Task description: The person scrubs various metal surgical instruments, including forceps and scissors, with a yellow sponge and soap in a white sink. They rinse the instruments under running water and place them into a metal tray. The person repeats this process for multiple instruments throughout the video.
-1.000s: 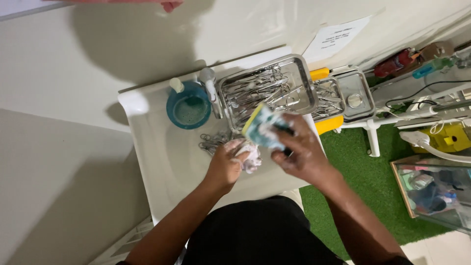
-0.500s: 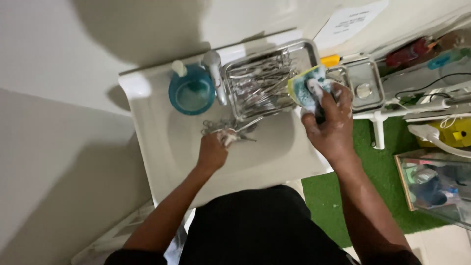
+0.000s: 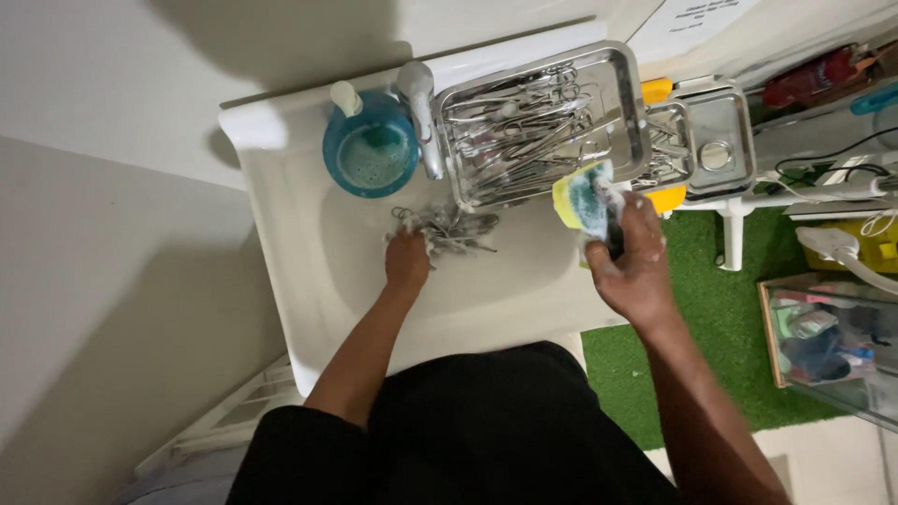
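Observation:
My right hand grips a soapy yellow and green sponge over the right rim of the white sink, just below a steel tray filled with several metal instruments. My left hand reaches down into the sink basin and touches a small pile of metal scissor-like instruments; its fingers are partly hidden among them.
A blue bowl of soapy water sits on the sink's back rim beside the tap. A second small steel tray stands right of the big one. Green turf and a glass-sided box lie at right.
My right hand carried the sponge from the sink's middle to the right rim. My left hand let go there and reached to the instrument pile in the basin.

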